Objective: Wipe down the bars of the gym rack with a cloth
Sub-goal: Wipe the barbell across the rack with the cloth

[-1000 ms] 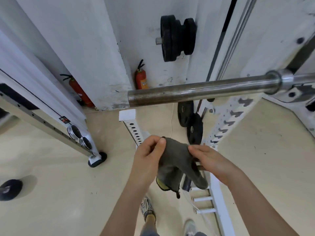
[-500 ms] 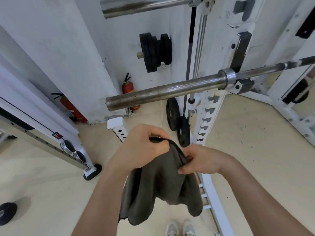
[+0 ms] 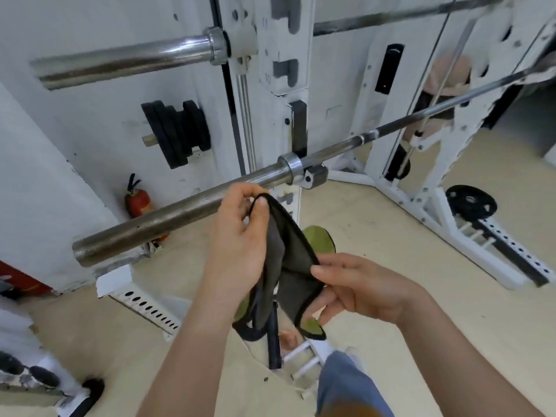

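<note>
The cloth (image 3: 288, 248) is dark grey with black edging and a yellow-green underside. It hangs crumpled in mid-air, its top corner pinched by the left hand (image 3: 240, 245) and its side edge by the right hand (image 3: 361, 290). The lower bar (image 3: 180, 215) is dull steel and slants from its free end at 8 o'clock up toward 2 o'clock, seemingly just behind the cloth's top. The shinier upper bar (image 3: 126, 60) lies at 11 o'clock, on the white rack (image 3: 270, 100).
</note>
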